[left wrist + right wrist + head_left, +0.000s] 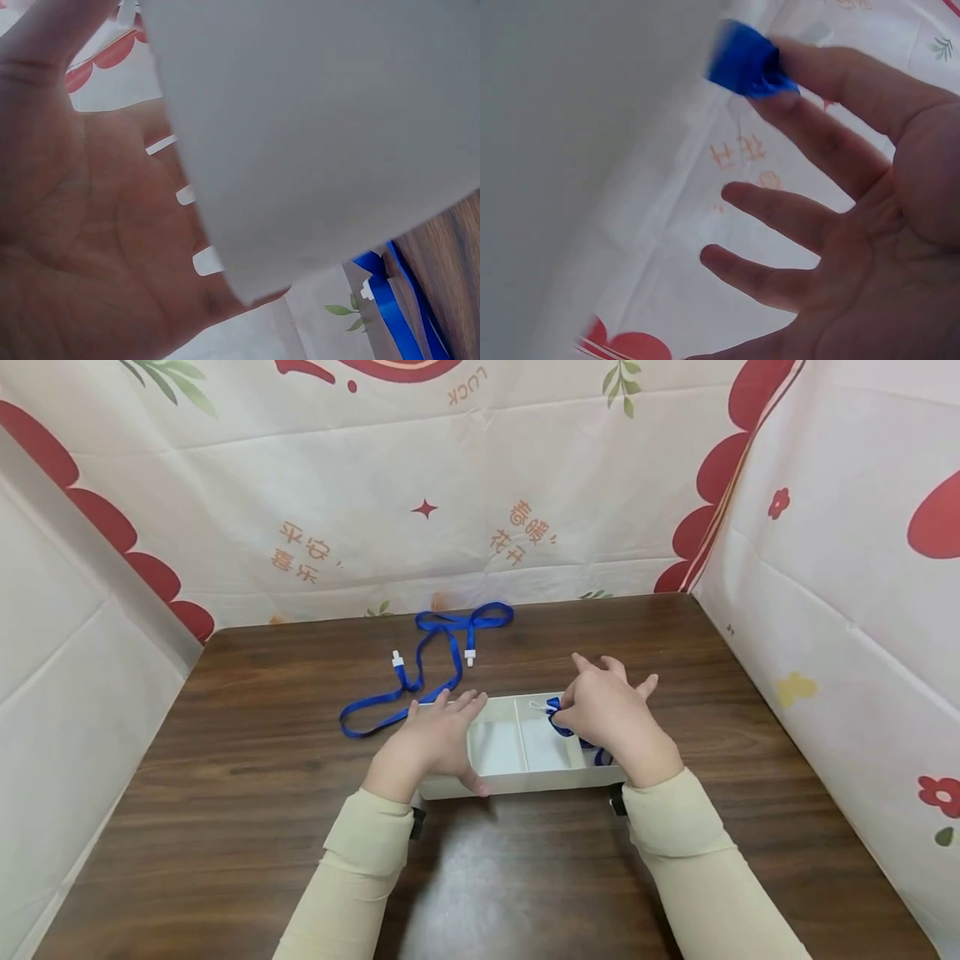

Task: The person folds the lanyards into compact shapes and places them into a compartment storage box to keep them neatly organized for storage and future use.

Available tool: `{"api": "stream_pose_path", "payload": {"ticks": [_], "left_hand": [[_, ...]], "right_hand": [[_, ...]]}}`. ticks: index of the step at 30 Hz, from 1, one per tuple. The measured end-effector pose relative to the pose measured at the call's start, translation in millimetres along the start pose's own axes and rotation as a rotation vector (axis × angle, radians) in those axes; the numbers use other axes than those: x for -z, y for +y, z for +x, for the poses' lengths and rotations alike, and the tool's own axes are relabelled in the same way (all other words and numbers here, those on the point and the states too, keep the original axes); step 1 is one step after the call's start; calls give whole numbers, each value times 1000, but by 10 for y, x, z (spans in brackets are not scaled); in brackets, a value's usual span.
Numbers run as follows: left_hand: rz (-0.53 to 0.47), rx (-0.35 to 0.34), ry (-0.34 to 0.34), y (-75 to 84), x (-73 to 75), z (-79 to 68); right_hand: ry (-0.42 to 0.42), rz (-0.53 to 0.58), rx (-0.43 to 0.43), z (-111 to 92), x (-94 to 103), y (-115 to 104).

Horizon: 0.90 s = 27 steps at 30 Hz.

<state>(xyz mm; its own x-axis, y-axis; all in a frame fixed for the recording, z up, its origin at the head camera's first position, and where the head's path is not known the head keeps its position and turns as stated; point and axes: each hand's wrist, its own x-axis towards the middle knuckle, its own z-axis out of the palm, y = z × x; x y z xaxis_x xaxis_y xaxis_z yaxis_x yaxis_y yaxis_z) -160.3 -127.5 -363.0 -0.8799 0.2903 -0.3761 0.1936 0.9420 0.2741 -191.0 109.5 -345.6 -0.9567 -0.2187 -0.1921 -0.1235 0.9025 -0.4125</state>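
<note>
A shallow off-white divided tray (pixel 525 782) lies lengthwise across the table before me. My left hand (pixel 437 737) grips its left end, thumb on the near wall and fingers over the far side; the left wrist view shows the tray's pale wall (pixel 315 135) filling much of the picture. Over the right part of the tray, my right hand (pixel 611 706) pinches a dark blue lanyard (pixel 557 723) between thumb and index finger, other fingers spread. In the right wrist view the pinched blue ribbon (pixel 742 61) is bunched at the fingertips. More of the blue ribbon lies in the right compartment, partly hidden by the hand.
Blue lanyard straps (pixel 457 660) lie looped on the brown wooden table (pixel 262 777) beyond the tray, with two white clips, one of them a clip (pixel 470 657) near the middle. Printed white cloth (pixel 375 468) hangs behind the table and along its sides.
</note>
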Motion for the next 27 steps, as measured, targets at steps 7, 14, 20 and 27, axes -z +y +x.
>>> {"api": "stream_pose_path", "payload": {"ticks": [7,14,20,27], "left_hand": [[-7,-2,-10,-5,-4,29],[0,2,-10,-25,-4,34],[3,3,-2,-32,-7,24],[-11,-6,8,-40,-43,22]], "right_hand": [[-59,-69,-39,43,127,-35],[-118,-132,-37,146,-98,-58],[-57,-236,-56,223,-324,-68],[-22,-299,-58,191,-471,-7]]}}
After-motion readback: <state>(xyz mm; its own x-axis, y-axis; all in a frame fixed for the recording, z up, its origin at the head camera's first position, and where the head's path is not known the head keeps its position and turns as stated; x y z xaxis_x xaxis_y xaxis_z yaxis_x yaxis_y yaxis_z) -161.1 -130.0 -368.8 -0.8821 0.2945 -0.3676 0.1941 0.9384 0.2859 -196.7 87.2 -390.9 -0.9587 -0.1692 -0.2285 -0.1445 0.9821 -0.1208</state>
